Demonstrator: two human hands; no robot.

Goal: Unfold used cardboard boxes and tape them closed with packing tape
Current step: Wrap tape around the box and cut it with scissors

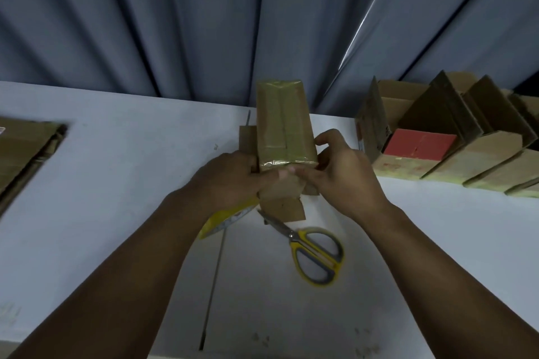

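A small brown cardboard box [284, 125] is held above the white table [116, 183], its taped side facing me and its loose flaps hanging at the near end. My left hand [230, 176] grips the box's left side, thumb along the near edge. My right hand [338, 172] holds the right side, its fingers pinching the near edge where shiny tape wraps over. A yellow packing tape roll [224, 220] peeks out under my left wrist, mostly hidden.
Yellow-handled scissors [312, 253] lie on the table just below the box. Several open cardboard boxes [455, 140] stand in a row at the right. Flattened cardboard [23, 151] lies at the left edge. A grey curtain [204, 23] hangs behind the table.
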